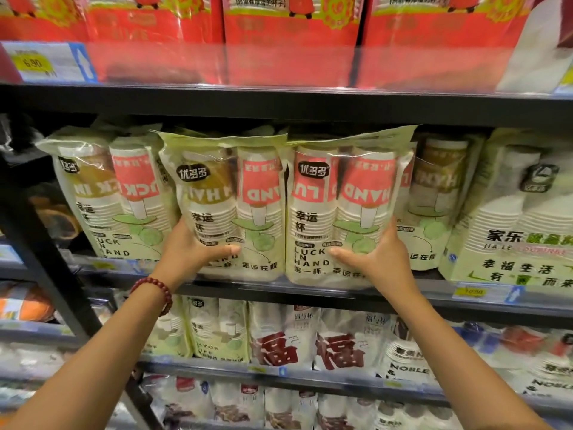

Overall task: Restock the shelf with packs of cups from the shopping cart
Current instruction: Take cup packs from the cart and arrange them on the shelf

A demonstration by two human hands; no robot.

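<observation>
left pack [229, 212] touching right pack [347, 212] at shelf front [263, 290], further packs [117, 197] behind and either side

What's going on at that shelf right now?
A person's left hand grips one pale green plastic pack of paper cups low on its outer side; the right hand grips a second matching pack beside it. Both are at the front edge of the black middle shelf, with similar packs already standing alongside.

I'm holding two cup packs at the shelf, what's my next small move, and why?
Probably push both back. The left hand grips the left pack, the right hand the right pack, and both stand at the shelf lip, ahead of the neighbouring packs.
</observation>
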